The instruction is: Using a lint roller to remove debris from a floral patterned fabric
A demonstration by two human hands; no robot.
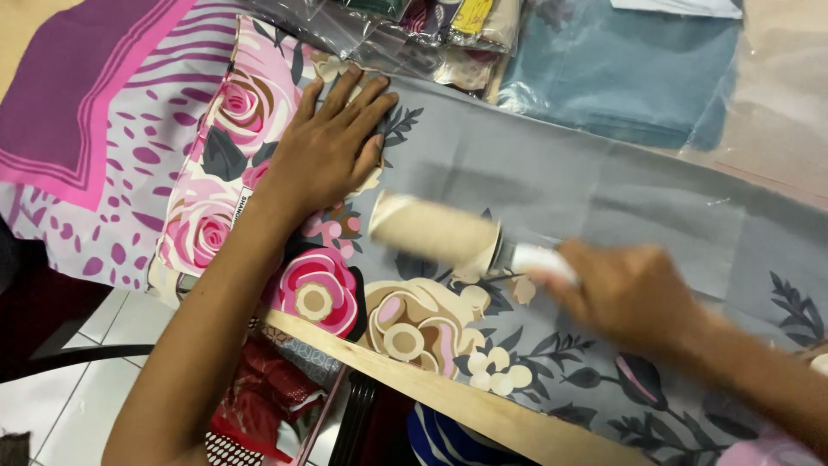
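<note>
A grey scarf printed with pink and cream roses lies folded and spread flat on a table. My left hand presses flat on its flowered left part, fingers apart. My right hand grips the white handle of a lint roller, whose beige roll lies on the scarf's middle. The roller and right hand are blurred by motion.
A purple and pink patterned cloth lies at the left. Clear-bagged fabrics and a folded blue cloth sit at the back. The wooden table edge runs along the front, with red packets and white floor tiles below.
</note>
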